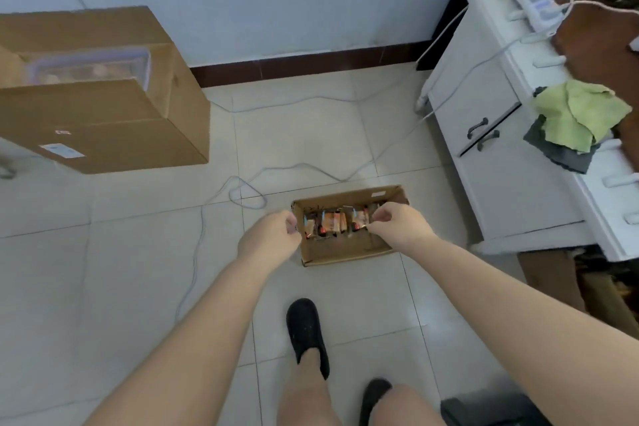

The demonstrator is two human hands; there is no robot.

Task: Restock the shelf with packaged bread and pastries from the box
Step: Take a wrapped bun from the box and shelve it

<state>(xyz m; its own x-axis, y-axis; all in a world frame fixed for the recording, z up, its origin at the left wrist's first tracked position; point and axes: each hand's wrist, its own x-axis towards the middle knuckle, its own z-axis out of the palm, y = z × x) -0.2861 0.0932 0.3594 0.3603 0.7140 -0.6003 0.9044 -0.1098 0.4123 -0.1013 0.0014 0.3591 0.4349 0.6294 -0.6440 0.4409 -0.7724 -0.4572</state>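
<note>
Now at pickup: our left hand (273, 235) and right hand (397, 223), fingers curled, pinch packets (332, 223) inside the box (342, 252) on the floor. Next, lift toward the shelf, unseen.

**Open floor around box, clutter left and right**

Small box (345, 252) sits on tile with its top open; both hands reach in from above. Bare tile in front and to its left. A cable (242, 190) loops just behind it. Big carton (103, 121) stands well left. White cabinet (501, 156) crowds the right side.
</note>
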